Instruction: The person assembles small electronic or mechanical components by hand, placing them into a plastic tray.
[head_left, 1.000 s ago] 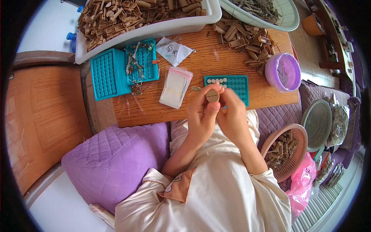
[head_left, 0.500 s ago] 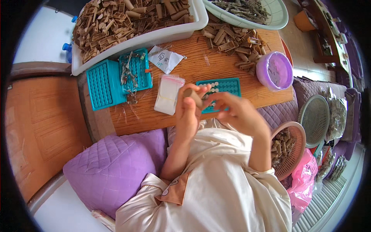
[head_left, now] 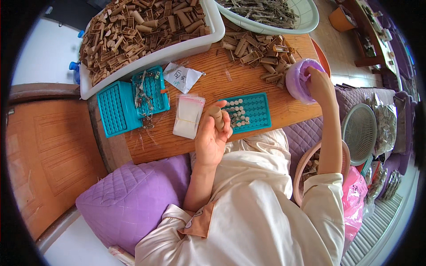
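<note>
My left hand [head_left: 209,141] grips a small brown cylinder [head_left: 217,116], held upright above the table's front edge. Beside it lies a teal tray [head_left: 259,111] with round pits, and small white discs [head_left: 239,113] fill several pits on its left side. My right hand [head_left: 320,88] reaches down into a purple bowl [head_left: 294,84] at the table's right edge. Its fingertips are hidden inside the bowl, so what they touch cannot be made out.
A white tub [head_left: 151,58] heaped with brown half-cylinder pieces stands at the back left. More such pieces [head_left: 257,51] are piled below a pale green basket [head_left: 306,25]. Teal trays [head_left: 116,111], a paper packet [head_left: 183,76] and clear bags [head_left: 188,117] lie left of my hand.
My right hand has left the brown cylinder and moved right into the purple bowl. The left hand keeps the cylinder in nearly the same place. The view has shifted slightly.
</note>
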Motion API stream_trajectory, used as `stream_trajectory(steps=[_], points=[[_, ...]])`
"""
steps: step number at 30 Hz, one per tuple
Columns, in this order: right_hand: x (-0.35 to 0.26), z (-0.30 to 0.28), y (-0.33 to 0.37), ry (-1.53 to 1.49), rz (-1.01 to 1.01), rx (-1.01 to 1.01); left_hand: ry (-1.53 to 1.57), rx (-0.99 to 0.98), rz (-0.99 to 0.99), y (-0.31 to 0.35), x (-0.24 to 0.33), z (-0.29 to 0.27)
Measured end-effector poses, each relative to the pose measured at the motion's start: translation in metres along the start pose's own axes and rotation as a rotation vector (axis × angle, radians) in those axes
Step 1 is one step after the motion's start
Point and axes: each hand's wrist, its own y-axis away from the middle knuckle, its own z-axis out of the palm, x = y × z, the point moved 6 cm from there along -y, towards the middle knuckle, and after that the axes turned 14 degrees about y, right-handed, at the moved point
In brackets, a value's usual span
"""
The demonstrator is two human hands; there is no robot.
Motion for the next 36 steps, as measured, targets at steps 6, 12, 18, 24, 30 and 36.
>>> stream_trajectory(steps=[6,12,18,24,30,36], points=[[-0.001,-0.038,0.015,-0.470,0.056,-0.085,0.344,0.000,-0.139,0.002,-0.007,0.006],[0.006,-0.038,0.021,-0.617,0.053,-0.071,0.804,-0.030,-0.332,0.009,-0.013,0.017],[-0.023,-0.060,0.040,-0.958,0.114,0.199,0.820,0.219,-0.399,0.013,-0.023,0.010],[-0.133,-0.101,0.074,-0.851,-0.523,0.357,0.397,0.160,-0.375,0.016,-0.025,0.006],[-0.153,-0.100,0.077,-0.823,-0.659,0.114,0.147,0.022,-0.250,0.013,-0.017,0.017],[-0.151,-0.109,0.080,-0.733,-0.677,-0.008,0.071,-0.157,-0.333,0.011,-0.021,0.016]])
